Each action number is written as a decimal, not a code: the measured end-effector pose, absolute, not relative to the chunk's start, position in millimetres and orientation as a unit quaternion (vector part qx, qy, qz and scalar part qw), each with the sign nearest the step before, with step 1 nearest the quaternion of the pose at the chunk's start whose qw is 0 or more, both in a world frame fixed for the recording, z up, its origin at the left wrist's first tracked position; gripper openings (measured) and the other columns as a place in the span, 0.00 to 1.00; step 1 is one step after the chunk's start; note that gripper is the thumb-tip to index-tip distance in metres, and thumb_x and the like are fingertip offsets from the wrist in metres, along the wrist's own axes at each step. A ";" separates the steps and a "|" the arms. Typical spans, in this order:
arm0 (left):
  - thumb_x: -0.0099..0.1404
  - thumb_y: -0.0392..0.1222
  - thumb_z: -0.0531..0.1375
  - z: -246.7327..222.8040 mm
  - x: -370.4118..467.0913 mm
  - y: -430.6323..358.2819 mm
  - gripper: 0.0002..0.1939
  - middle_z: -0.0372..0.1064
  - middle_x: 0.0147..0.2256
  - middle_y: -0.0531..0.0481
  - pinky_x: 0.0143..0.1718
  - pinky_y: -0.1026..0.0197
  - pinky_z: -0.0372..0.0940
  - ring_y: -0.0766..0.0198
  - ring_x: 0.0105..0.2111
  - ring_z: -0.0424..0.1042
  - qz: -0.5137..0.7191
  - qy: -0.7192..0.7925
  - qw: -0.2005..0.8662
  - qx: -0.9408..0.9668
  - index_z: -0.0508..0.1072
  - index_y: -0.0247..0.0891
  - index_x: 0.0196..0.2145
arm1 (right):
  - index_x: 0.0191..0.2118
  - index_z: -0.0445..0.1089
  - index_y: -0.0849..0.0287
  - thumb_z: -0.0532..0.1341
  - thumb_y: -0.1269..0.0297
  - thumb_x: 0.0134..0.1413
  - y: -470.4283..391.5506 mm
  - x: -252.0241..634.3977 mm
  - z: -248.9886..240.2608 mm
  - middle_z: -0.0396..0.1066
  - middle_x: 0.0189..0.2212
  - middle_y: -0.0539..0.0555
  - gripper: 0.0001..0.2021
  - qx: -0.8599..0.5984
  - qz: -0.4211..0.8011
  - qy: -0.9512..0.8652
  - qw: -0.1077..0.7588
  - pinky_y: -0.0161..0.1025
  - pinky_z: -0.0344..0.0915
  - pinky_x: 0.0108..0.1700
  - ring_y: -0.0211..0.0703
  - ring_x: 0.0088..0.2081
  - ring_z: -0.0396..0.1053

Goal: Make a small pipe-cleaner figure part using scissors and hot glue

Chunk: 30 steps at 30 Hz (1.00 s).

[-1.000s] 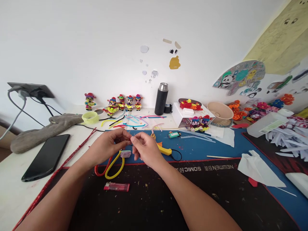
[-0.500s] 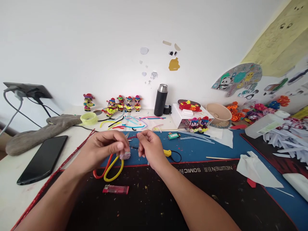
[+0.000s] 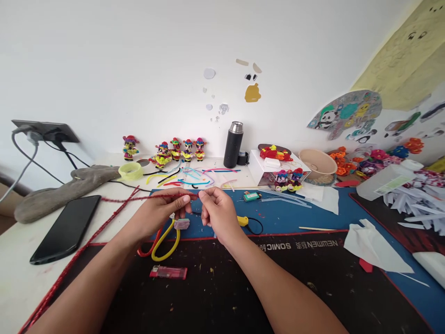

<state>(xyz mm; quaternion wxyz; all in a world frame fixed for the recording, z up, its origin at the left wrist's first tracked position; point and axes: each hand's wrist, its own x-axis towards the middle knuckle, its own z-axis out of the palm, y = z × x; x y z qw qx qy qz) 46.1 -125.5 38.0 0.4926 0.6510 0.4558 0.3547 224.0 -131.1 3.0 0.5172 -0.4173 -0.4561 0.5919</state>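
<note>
A thin red twisted cord (image 3: 121, 200) runs from the left across the top of my left hand (image 3: 163, 211), held under its thumb and fingers. My right hand (image 3: 217, 208) pinches the cord's end between thumb and forefinger, close to the left fingertips. Below my left hand lie scissors with a yellow and a red handle (image 3: 178, 241), their blades mostly hidden by that hand. Beside the handles is a small pale purplish block (image 3: 181, 224); whether it touches them I cannot tell. A red lighter (image 3: 168, 272) rests nearer to me on the black mat (image 3: 215, 297).
More red cords (image 3: 90, 239) slant along the left, past a black phone (image 3: 66, 227). Behind the hands stand a black flask (image 3: 233, 146) and several small colourful figures (image 3: 162, 155). A yellow-handled tool (image 3: 242, 221) lies right of my right hand, with crumpled tissue (image 3: 375, 246) farther right.
My left hand has turned flatter and drawn level with the right, and the red cord now stretches across it. My right hand keeps its pinch in nearly the same place.
</note>
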 end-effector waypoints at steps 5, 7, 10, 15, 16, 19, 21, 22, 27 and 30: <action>0.63 0.66 0.66 37.8 46.9 -125.0 0.26 0.75 0.27 0.48 0.29 0.61 0.65 0.61 0.26 0.68 0.363 0.475 0.472 0.647 0.78 0.38 0.28 | 0.36 0.66 0.55 0.66 0.45 0.59 -131.6 223.8 1.5 0.62 0.15 0.40 0.18 -0.413 0.575 -0.488 0.510 0.32 0.55 0.18 0.34 0.14 0.59; 0.64 0.65 0.65 37.4 47.1 -125.2 0.26 0.75 0.27 0.48 0.30 0.61 0.65 0.61 0.27 0.68 0.355 0.476 0.475 0.650 0.79 0.38 0.28 | 0.36 0.66 0.55 0.65 0.46 0.60 -131.7 223.6 1.1 0.62 0.15 0.40 0.17 -0.408 0.575 -0.490 0.512 0.32 0.55 0.18 0.34 0.14 0.59; 0.67 0.64 0.64 38.3 48.2 -126.9 0.25 0.75 0.28 0.49 0.30 0.61 0.66 0.61 0.27 0.69 0.351 0.462 0.483 0.656 0.78 0.38 0.30 | 0.36 0.66 0.55 0.65 0.46 0.61 -131.7 223.1 0.5 0.62 0.15 0.40 0.17 -0.402 0.575 -0.490 0.517 0.32 0.55 0.18 0.34 0.13 0.59; 0.65 0.62 0.66 37.8 50.5 -128.2 0.22 0.74 0.27 0.50 0.30 0.62 0.65 0.62 0.27 0.69 0.347 0.463 0.499 0.645 0.78 0.39 0.30 | 0.35 0.65 0.55 0.66 0.47 0.59 -131.7 222.0 -0.3 0.62 0.15 0.40 0.17 -0.399 0.589 -0.477 0.516 0.32 0.54 0.17 0.34 0.13 0.59; 0.65 0.62 0.66 36.5 50.6 -127.6 0.22 0.74 0.27 0.50 0.29 0.62 0.65 0.62 0.27 0.69 0.341 0.462 0.505 0.644 0.78 0.39 0.30 | 0.35 0.65 0.55 0.66 0.47 0.59 -131.7 221.8 -0.3 0.62 0.15 0.40 0.17 -0.399 0.593 -0.472 0.516 0.31 0.54 0.17 0.34 0.13 0.59; 0.64 0.61 0.67 30.9 50.1 -125.0 0.22 0.73 0.27 0.50 0.29 0.62 0.65 0.63 0.26 0.68 0.330 0.453 0.528 0.638 0.78 0.38 0.29 | 0.35 0.65 0.55 0.66 0.47 0.59 -131.1 221.5 -0.1 0.62 0.15 0.40 0.16 -0.397 0.603 -0.462 0.515 0.31 0.53 0.17 0.33 0.13 0.59; 0.64 0.61 0.67 28.1 48.9 -123.6 0.22 0.73 0.27 0.50 0.28 0.62 0.65 0.63 0.26 0.68 0.331 0.449 0.542 0.629 0.78 0.38 0.29 | 0.35 0.65 0.55 0.66 0.48 0.59 -130.7 221.4 -0.2 0.62 0.14 0.40 0.16 -0.394 0.604 -0.462 0.516 0.31 0.53 0.17 0.33 0.13 0.59; 0.64 0.60 0.67 27.5 48.1 -123.3 0.21 0.74 0.27 0.50 0.28 0.62 0.65 0.62 0.26 0.68 0.335 0.450 0.544 0.624 0.78 0.38 0.29 | 0.35 0.65 0.55 0.66 0.48 0.59 -130.5 221.4 -0.3 0.62 0.14 0.40 0.16 -0.392 0.604 -0.465 0.515 0.31 0.53 0.17 0.33 0.13 0.59; 0.65 0.58 0.67 32.7 44.5 -125.1 0.19 0.75 0.29 0.49 0.31 0.63 0.65 0.62 0.29 0.69 0.351 0.472 0.511 0.627 0.80 0.39 0.29 | 0.35 0.65 0.55 0.65 0.48 0.60 -131.8 222.5 0.9 0.63 0.15 0.40 0.16 -0.405 0.577 -0.498 0.505 0.32 0.56 0.17 0.33 0.13 0.59; 0.63 0.60 0.67 36.8 45.2 -126.8 0.21 0.75 0.28 0.49 0.31 0.62 0.65 0.61 0.29 0.69 0.356 0.494 0.487 0.626 0.80 0.38 0.29 | 0.35 0.65 0.55 0.63 0.51 0.62 -133.1 223.8 2.5 0.63 0.15 0.40 0.14 -0.419 0.553 -0.523 0.495 0.32 0.57 0.17 0.34 0.13 0.60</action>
